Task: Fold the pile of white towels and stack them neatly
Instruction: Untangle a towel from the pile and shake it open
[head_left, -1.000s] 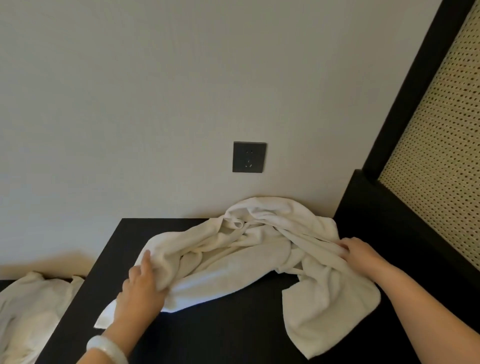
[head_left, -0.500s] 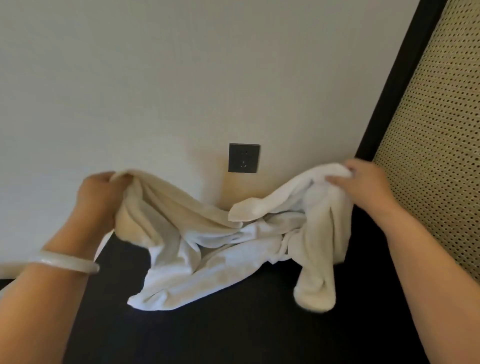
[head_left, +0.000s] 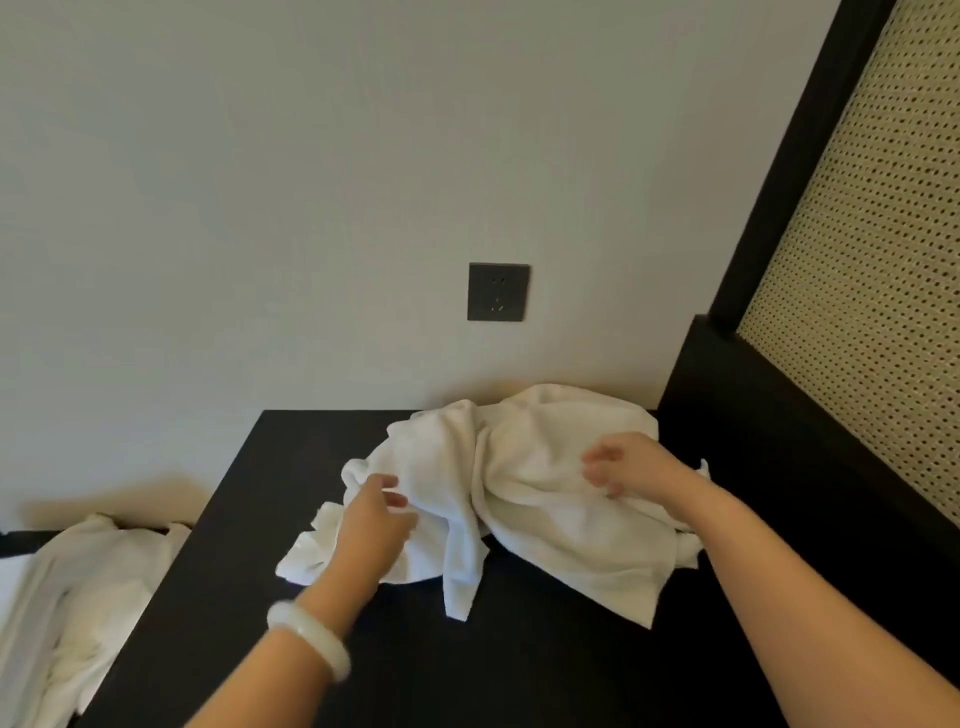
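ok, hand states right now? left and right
Left hand: open, fingers fairly straight, reaching onto the white towel.
Right hand: fingers loosely curled over the towel; whether it grips cannot be told.

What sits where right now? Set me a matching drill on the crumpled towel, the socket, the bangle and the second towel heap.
Things
1. crumpled towel
2. socket
3. bangle
4. second towel heap

Places
A. round the left wrist
B. lower left, past the black table edge
C. on the black table
D. on the wall above the table

Pairs: 1-C, 2-D, 3-A, 4-B
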